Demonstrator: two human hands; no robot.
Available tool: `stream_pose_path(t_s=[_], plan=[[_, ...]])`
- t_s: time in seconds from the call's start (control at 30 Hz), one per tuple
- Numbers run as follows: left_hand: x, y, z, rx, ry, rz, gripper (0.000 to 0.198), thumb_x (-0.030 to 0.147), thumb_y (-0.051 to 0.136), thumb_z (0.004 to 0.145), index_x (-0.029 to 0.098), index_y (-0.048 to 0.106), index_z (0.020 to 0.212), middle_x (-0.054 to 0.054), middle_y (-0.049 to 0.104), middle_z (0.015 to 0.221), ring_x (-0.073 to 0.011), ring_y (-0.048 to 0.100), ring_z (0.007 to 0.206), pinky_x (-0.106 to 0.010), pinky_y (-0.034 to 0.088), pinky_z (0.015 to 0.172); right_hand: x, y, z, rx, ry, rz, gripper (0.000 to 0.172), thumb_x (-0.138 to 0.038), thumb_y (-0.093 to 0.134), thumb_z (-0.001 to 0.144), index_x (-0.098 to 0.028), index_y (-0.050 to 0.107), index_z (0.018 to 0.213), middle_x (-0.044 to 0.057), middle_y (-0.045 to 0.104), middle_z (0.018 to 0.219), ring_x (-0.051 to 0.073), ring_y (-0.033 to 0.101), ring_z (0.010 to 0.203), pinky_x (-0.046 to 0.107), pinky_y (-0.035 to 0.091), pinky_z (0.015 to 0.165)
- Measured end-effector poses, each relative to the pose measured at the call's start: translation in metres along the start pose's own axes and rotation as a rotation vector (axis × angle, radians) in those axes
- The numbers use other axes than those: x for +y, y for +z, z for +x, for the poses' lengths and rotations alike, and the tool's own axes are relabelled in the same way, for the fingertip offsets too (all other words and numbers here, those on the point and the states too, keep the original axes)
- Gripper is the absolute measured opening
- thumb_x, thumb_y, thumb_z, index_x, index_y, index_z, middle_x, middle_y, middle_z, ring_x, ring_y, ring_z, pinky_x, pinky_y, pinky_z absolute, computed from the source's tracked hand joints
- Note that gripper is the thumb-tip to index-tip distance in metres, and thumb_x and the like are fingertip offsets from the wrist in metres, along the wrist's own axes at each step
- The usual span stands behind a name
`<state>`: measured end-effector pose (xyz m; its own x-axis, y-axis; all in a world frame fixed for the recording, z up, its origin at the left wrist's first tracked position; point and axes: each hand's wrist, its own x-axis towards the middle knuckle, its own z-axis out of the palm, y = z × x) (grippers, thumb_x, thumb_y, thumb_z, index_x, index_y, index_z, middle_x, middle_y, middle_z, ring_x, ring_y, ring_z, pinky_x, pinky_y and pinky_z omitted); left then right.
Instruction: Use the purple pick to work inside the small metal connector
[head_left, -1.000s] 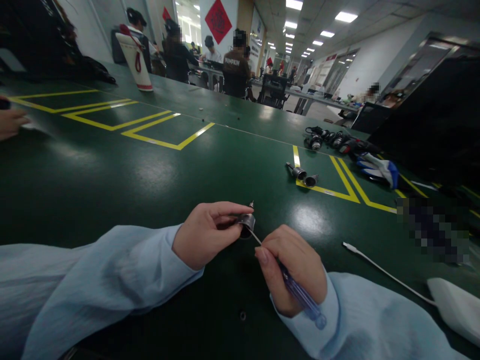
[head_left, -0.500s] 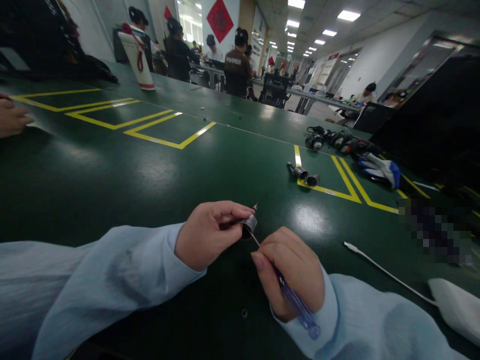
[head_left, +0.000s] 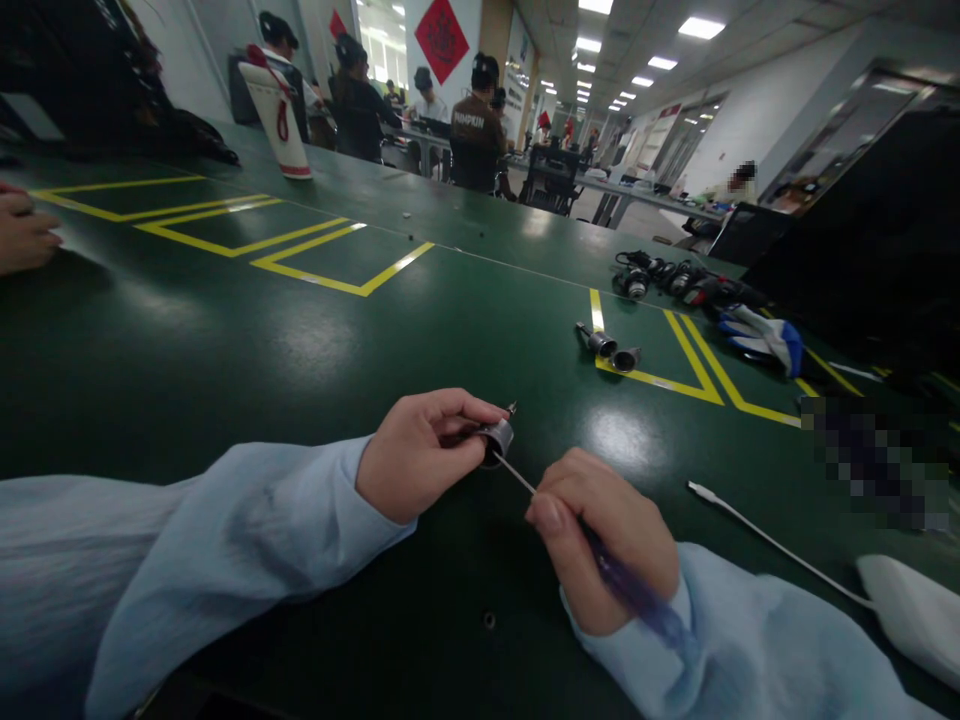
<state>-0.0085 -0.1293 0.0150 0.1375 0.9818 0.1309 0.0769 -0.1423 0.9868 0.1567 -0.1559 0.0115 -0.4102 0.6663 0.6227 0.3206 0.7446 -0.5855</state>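
Note:
My left hand (head_left: 424, 452) pinches a small silver cylindrical metal part (head_left: 496, 437) just above the green table (head_left: 225, 340). My right hand (head_left: 604, 535) is closed around a blue-handled screwdriver (head_left: 634, 590). Its thin metal shaft (head_left: 516, 472) points up and left, with the tip at the part's open end. Both arms wear light blue sleeves and rest on the table near its front edge.
Two similar metal parts (head_left: 609, 350) lie on yellow tape lines further back. Behind them are a pile of dark parts (head_left: 660, 278) and a blue-white glove (head_left: 757, 335). A white cable (head_left: 757, 535) and white charger (head_left: 911, 615) lie at right. Another person's hand (head_left: 22, 235) rests at far left; people sit in the background.
My right hand has drawn back to the right, showing more of the screwdriver shaft. My left hand with the part has risen slightly.

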Motion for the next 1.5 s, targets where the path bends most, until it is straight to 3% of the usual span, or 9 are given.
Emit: stream_pose_path(t_s=[0.07, 0.17, 0.3, 0.43, 0.57, 0.67, 0.93, 1.17, 1.5], plan=[[-0.001, -0.001, 0.002, 0.011, -0.014, 0.005, 0.019, 0.005, 0.058, 0.061, 0.009, 0.064, 0.079, -0.008, 0.07, 0.084, -0.0197, 0.066, 0.079, -0.032, 0.054, 0.076, 0.002, 0.0, 0.0, 0.038, 0.243, 0.233, 0.029, -0.021, 0.045, 0.081, -0.017, 0.049, 0.053, -0.001, 0.046, 0.047, 0.011, 0.045, 0.046, 0.026, 0.034, 0.048], [-0.004, -0.003, 0.006, 0.033, -0.001, 0.004, 0.018, 0.005, 0.059, 0.061, 0.008, 0.064, 0.078, -0.007, 0.07, 0.079, -0.0174, 0.066, 0.073, -0.028, 0.054, 0.07, 0.009, 0.002, 0.001, -0.026, 0.647, 0.663, 0.044, -0.036, 0.046, 0.08, -0.02, 0.044, 0.04, -0.004, 0.036, 0.034, 0.009, 0.036, 0.035, 0.027, 0.031, 0.043], [-0.007, -0.005, 0.01, 0.022, 0.023, 0.0, 0.017, 0.004, 0.058, 0.06, 0.009, 0.064, 0.076, -0.007, 0.07, 0.08, -0.0157, 0.066, 0.074, -0.024, 0.053, 0.069, 0.014, 0.005, 0.002, -0.109, 0.798, 0.907, 0.044, -0.039, 0.054, 0.073, -0.02, 0.045, 0.035, -0.006, 0.033, 0.03, 0.008, 0.031, 0.031, 0.026, 0.028, 0.04], [-0.01, -0.007, 0.012, -0.014, 0.002, -0.015, 0.018, 0.006, 0.059, 0.061, 0.012, 0.064, 0.078, -0.006, 0.07, 0.084, -0.0167, 0.066, 0.077, -0.026, 0.053, 0.072, 0.013, 0.004, 0.0, -0.216, 0.739, 0.897, 0.045, -0.04, 0.053, 0.075, -0.019, 0.045, 0.035, -0.005, 0.034, 0.032, 0.008, 0.033, 0.033, 0.026, 0.029, 0.041], [-0.011, -0.007, 0.013, -0.027, -0.026, -0.024, 0.02, 0.008, 0.062, 0.06, 0.012, 0.063, 0.079, -0.005, 0.07, 0.082, -0.0173, 0.066, 0.076, -0.027, 0.053, 0.072, 0.01, 0.001, -0.001, -0.382, 0.53, 0.786, 0.047, -0.034, 0.046, 0.081, -0.018, 0.044, 0.037, -0.003, 0.038, 0.036, 0.008, 0.038, 0.037, 0.024, 0.03, 0.04], [-0.01, -0.007, 0.013, -0.032, -0.043, -0.021, 0.02, 0.008, 0.063, 0.06, 0.011, 0.063, 0.08, -0.007, 0.07, 0.081, -0.0178, 0.066, 0.076, -0.027, 0.053, 0.071, 0.011, 0.001, 0.0, -0.413, 0.422, 0.732, 0.047, -0.031, 0.043, 0.083, -0.017, 0.043, 0.038, -0.002, 0.04, 0.037, 0.008, 0.04, 0.039, 0.023, 0.031, 0.04], [-0.007, -0.007, 0.013, -0.026, -0.081, -0.079, 0.022, 0.007, 0.064, 0.057, 0.01, 0.065, 0.079, -0.006, 0.07, 0.078, -0.0183, 0.066, 0.074, -0.03, 0.053, 0.071, 0.0, 0.002, 0.0, -0.473, 0.427, 0.516, 0.047, -0.031, 0.042, 0.083, -0.017, 0.04, 0.039, -0.004, 0.037, 0.035, 0.006, 0.036, 0.035, 0.021, 0.027, 0.04], [-0.003, -0.009, 0.011, 0.017, -0.163, -0.338, 0.032, 0.011, 0.066, 0.059, 0.013, 0.067, 0.091, -0.007, 0.07, 0.09, -0.0213, 0.065, 0.084, -0.035, 0.055, 0.074, -0.015, 0.007, -0.005, -0.224, 0.059, 0.284, 0.039, -0.024, 0.036, 0.085, -0.017, 0.034, 0.046, -0.003, 0.032, 0.043, 0.008, 0.036, 0.044, 0.026, 0.027, 0.047], [0.0, -0.008, 0.008, -0.006, -0.169, -0.223, 0.037, 0.008, 0.07, 0.057, 0.011, 0.066, 0.094, -0.007, 0.071, 0.087, -0.0197, 0.066, 0.083, -0.031, 0.053, 0.082, 0.004, -0.001, -0.001, 0.122, -0.094, 0.023, 0.014, -0.007, 0.044, 0.078, -0.015, 0.051, 0.068, 0.001, 0.05, 0.059, 0.011, 0.047, 0.056, 0.027, 0.037, 0.054]])
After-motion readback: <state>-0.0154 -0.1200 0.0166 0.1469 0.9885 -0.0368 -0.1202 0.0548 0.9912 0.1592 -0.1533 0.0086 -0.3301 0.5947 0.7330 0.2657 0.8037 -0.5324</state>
